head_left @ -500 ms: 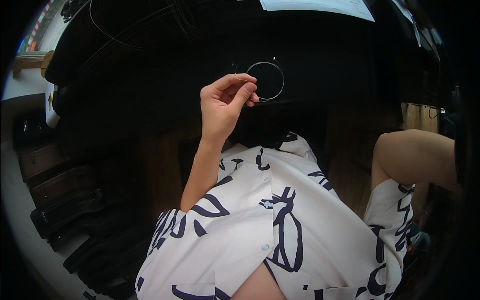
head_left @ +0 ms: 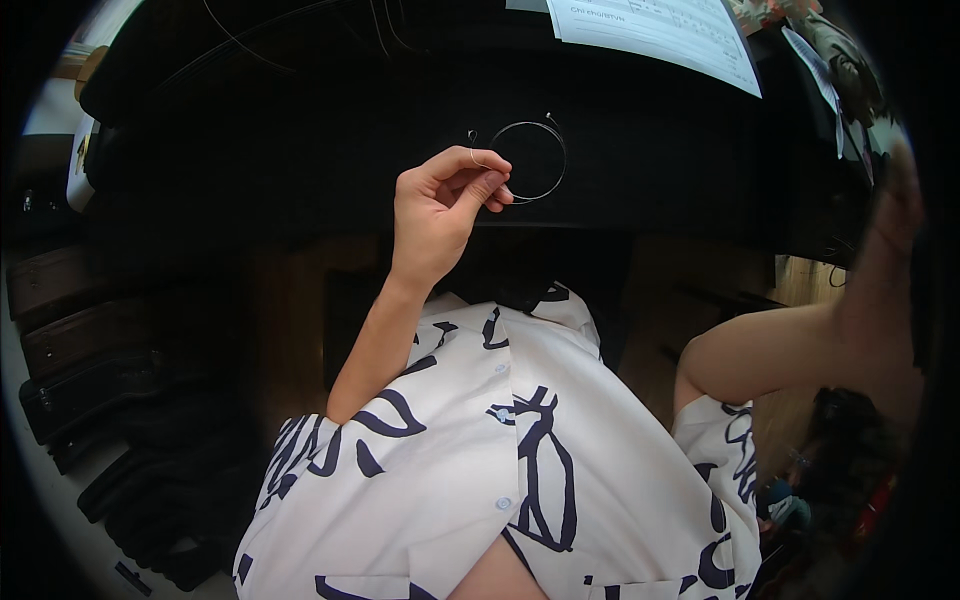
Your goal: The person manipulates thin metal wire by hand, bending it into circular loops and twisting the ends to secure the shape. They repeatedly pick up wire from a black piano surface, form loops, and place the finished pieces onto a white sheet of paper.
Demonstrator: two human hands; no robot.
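Observation:
My left hand [head_left: 440,205] is raised over the black surface, thumb and fingertips pinched together. Between them is a thin silvery metal string wound into a ring [head_left: 565,165], like an instrument string. A tiny knob shows at the end sticking out at the top right of the ring, and a small bent loop of the string stands up above my knuckles. Far off to the right, my right hand [head_left: 900,185] reaches up beside some papers; it is dim and blurred at the picture's rim, so its fingers do not read clearly.
The black tabletop [head_left: 300,170] spans the far side, with more loose thin strings [head_left: 245,50] at its far left. Printed sheets [head_left: 660,45] lie at the back right. Dark cases [head_left: 80,340] stand in a row at the left. Several unclear objects [head_left: 785,505] sit low at the right.
My right arm has swung forward and up, bringing the hand into sight near the papers. The view has shifted, showing more of the sheets. My left hand keeps the string in its pinch.

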